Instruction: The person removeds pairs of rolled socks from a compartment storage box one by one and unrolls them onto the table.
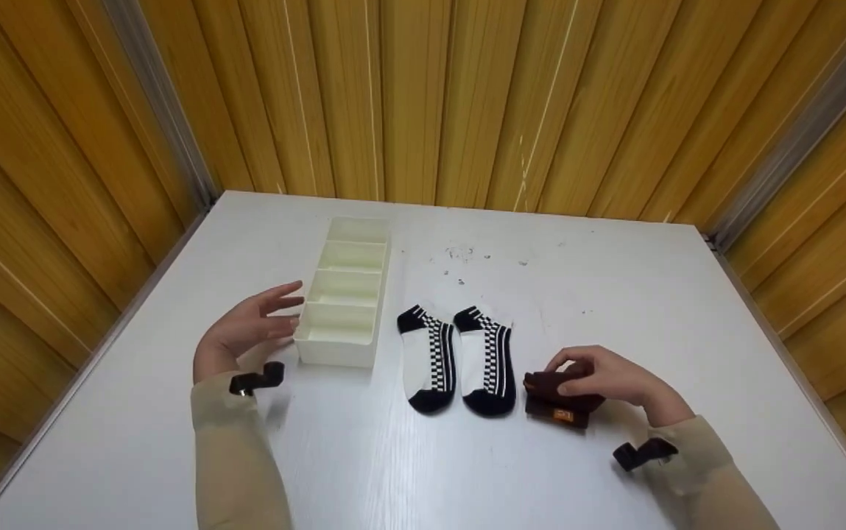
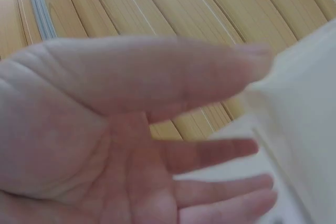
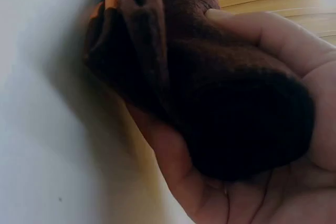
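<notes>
In the head view my right hand (image 1: 618,377) grips a folded bundle of dark brown socks (image 1: 549,410) low over the table, right of two flat socks. Orange bands and soft knit folds show on the brown socks (image 3: 152,51) in the right wrist view, with thumb and fingers curled round them. My left hand (image 1: 246,325) reaches to the left side of a white divided box (image 1: 336,353), its fingers extended and fingertips right at the wall. The left wrist view shows that palm (image 2: 131,156) holding nothing, the box wall (image 2: 310,114) beside its fingertips.
Two black-and-white ankle socks, the left sock (image 1: 417,361) and the right sock (image 1: 473,361), lie flat side by side between box and right hand. The box has several compartments in a row. Yellow wood-look panels (image 1: 415,103) stand behind the white table (image 1: 364,456).
</notes>
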A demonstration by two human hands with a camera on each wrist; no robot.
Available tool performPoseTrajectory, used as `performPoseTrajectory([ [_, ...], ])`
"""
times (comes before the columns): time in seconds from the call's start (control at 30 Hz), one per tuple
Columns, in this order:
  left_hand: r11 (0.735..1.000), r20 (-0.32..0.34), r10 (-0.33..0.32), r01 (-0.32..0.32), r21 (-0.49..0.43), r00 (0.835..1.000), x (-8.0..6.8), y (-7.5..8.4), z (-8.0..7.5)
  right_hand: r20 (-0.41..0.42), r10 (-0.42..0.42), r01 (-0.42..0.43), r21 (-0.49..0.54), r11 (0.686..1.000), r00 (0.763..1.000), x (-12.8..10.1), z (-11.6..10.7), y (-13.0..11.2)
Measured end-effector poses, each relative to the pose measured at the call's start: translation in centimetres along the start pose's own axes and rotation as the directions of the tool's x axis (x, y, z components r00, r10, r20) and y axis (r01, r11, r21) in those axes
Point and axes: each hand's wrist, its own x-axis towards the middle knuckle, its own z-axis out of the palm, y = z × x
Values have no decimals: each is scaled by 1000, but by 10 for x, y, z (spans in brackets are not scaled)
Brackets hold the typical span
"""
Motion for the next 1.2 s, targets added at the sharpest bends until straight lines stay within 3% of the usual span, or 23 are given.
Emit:
performPoseTrajectory([
  [0.07, 997, -131, -19, 29, 71, 991, -2, 18, 5, -6, 5, -6, -17, 1000, 1000, 0, 1, 1],
  [0.13, 991, -261, 6, 30, 131, 965, -3, 38, 13, -18, -1, 0, -53, 999, 1000, -1, 2, 1],
  [0.2, 982, -347, 79, -14, 187, 934, -4, 58, 26, -25, -23, 21, -102, 995, 999, -1, 3, 0],
  [0.27, 960, -360, 197, -105, 260, 912, -4, 76, 45, -30, -39, 35, -131, 991, 999, -1, 3, -1],
  [0.37, 894, -268, 380, -277, 354, 885, -1, 95, 85, -26, -48, 44, -151, 988, 998, -1, 3, -2],
  [0.47, 808, -100, 491, -410, 424, 865, 6, 106, 138, -23, -43, 40, -139, 989, 999, 0, 2, -3],
  [0.53, 756, 28, 510, -463, 463, 860, 12, 108, 176, -24, -42, 39, -143, 989, 999, 1, 2, -2],
  [0.63, 682, 200, 475, -502, 532, 857, 21, 105, 228, -20, -40, 36, -134, 990, 999, 3, 3, -2],
  [0.77, 586, 333, 410, -524, 618, 849, 34, 95, 282, -12, -33, 31, -124, 992, 999, 4, 3, 0],
  [0.97, 484, 404, 360, -538, 690, 841, 50, 80, 329, -25, -24, 21, -130, 991, 999, 2, 3, 2],
  [1.1, 402, 418, 352, -538, 741, 838, 57, 72, 345, -47, -20, 14, -122, 992, 999, 0, 2, 2],
  [1.2, 381, 411, 353, -530, 757, 841, 60, 69, 350, -81, -25, 14, -140, 990, 996, -4, 1, -1],
])
